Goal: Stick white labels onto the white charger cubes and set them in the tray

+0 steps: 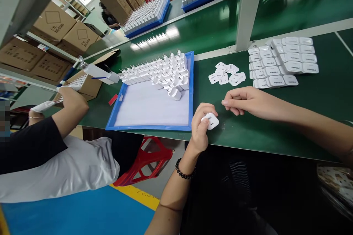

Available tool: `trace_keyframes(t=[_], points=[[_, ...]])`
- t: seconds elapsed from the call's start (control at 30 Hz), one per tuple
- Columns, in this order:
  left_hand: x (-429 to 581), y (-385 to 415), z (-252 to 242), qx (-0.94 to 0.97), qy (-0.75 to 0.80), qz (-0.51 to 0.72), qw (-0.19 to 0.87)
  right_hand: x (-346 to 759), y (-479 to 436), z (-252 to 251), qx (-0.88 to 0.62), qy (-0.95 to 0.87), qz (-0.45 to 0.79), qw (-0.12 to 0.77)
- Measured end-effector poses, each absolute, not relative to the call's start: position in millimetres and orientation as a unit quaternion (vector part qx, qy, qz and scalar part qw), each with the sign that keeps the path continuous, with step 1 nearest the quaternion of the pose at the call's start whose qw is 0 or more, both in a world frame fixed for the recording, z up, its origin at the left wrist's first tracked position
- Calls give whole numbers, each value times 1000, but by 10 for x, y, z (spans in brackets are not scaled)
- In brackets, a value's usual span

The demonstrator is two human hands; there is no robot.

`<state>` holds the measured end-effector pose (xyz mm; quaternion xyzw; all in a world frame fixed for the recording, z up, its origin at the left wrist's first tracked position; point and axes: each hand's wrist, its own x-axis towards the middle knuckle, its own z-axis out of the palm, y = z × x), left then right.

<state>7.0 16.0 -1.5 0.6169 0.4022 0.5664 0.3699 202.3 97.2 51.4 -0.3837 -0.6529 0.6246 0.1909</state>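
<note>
Left hand holds a printed square piece near the bench edge

Head view: the left hand [202,123] grasps a white, rounded-square piece with small dark print [210,121], thumb pressed over the near side of its face and fingers curled behind it. The piece is held above the dark green bench [253,136], near its front edge, to the right of the blue-rimmed, white-floored tray [191,95]. The right hand [245,102] is apart from it, thumb and forefinger tips drawn close together; no object shows there, though I cannot tell whether something small is pinched between them

What could go wrong: the piece could slip, since the thumb seems to bear on only a part of the face, and so near the edge it might drop off the bench. A careless sweep of the right hand could scatter the loose pile of flat, white, rounded pieces [224,78] just beyond it, or its forearm could nudge the stacked rows of white, rounded-square pieces [271,70]. In the tray, the crowded white plastic blocks with upright prongs [180,71] could topple if knocked

The held piece's printed face points up toward the camera, slightly tilted. That face is nearly square, so it shows no clear long axis; its depth is hidden by the fingers
</note>
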Motion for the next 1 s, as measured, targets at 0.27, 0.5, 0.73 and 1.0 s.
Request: trace_keyframes(t=[0.27,0.5,0.73,1.0], points=[[55,176,-34,600,388,576,398,2021,998,499,-380,-654,629,181],[57,189,-23,634,408,535,382,2085,1075,499,-382,-655,616,216],[49,90,115,643,430,574,268,2370,1368,649,-484,-624,523,320],[-915,249,549,619,651,435,69,3074,1792,638,-592,-534,367,479]])
